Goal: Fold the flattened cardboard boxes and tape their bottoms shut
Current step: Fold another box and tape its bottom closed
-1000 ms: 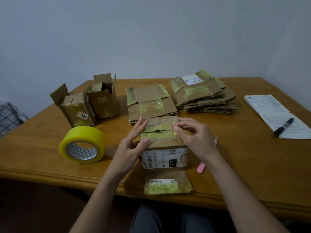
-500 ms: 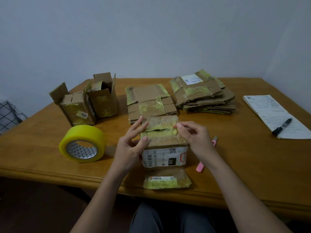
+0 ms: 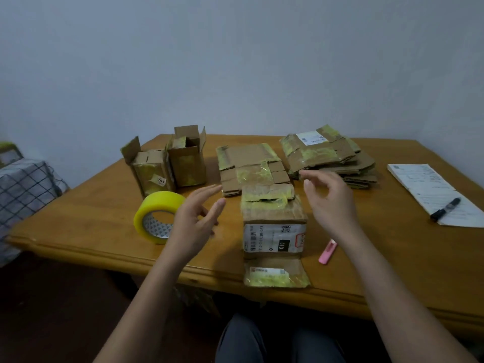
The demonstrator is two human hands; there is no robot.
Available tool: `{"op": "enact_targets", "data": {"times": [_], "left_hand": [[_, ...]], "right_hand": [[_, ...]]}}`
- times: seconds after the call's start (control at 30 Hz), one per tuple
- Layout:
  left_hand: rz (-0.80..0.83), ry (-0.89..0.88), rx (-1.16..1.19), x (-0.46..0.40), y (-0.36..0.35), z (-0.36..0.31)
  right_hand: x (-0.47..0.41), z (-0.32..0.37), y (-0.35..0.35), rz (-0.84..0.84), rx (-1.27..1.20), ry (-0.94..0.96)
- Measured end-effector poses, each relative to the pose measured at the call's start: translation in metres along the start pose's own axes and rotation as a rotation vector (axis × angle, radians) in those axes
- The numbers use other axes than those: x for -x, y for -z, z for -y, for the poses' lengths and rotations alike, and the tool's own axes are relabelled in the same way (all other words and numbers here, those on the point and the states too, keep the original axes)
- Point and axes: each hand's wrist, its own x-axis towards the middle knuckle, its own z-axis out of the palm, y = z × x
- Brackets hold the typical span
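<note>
Cardboard box (image 3: 273,226) stands between both loose-fingered, empty hands, left (image 3: 195,221) and right (image 3: 331,203), its far side hidden.

"203" on folded box (image 3: 149,171); "010" on box label (image 3: 274,238)

Matt cardboard box (image 3: 273,218) with glossy tape patches; smooth varnished wood table (image 3: 91,221).

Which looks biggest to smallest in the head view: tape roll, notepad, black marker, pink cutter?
1. Notepad
2. Tape roll
3. Black marker and pink cutter look alike; the cutter lies nearer, so unsure.
</note>
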Motion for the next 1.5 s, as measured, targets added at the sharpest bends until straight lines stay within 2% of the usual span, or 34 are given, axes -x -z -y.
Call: {"op": "enact_targets", "data": {"times": [0.07,0.13,0.23,0.3,0.47,0.57,0.63,0.97,1.13,1.3,1.37,1.5], "left_hand": [[-0.169,-0.019,-0.084,0.002,0.017,0.007],[-0.329,-0.005,-0.126,0.007,0.034,0.017],[-0.495,0.068,-0.161,0.017,0.054,0.035],[-0.539,0.146,-0.215,0.021,0.061,0.048],[-0.459,0.369,-0.246,0.029,0.069,0.082],[-0.402,0.436,-0.177,0.029,0.069,0.101],[-0.356,0.439,-0.087,0.026,0.068,0.11],[-0.325,0.404,0.042,0.02,0.067,0.131],[-0.287,0.411,0.059,0.018,0.069,0.136],[-0.187,0.507,0.177,0.01,0.077,0.138],[-0.157,0.535,0.275,0.011,0.08,0.138],[-0.137,0.557,0.421,0.016,0.084,0.139]], "right_hand": [[0.004,0.025,-0.008,-0.058,-0.077,0.078],[0.012,0.052,-0.024,-0.033,-0.169,0.145],[0.028,0.08,-0.061,0.125,-0.251,0.182],[0.038,0.087,-0.091,0.247,-0.26,0.152],[0.053,0.067,-0.157,0.478,0.008,-0.096],[0.059,0.049,-0.179,0.536,0.098,-0.308],[0.061,0.039,-0.188,0.533,0.113,-0.364],[0.032,0.025,-0.213,0.494,0.315,-0.368],[0.035,0.017,-0.207,0.533,0.233,-0.36],[0.044,0.013,-0.195,0.582,0.199,-0.287],[0.046,0.01,-0.193,0.548,0.183,-0.282],[0.054,0.009,-0.197,0.355,0.169,-0.242]]}}
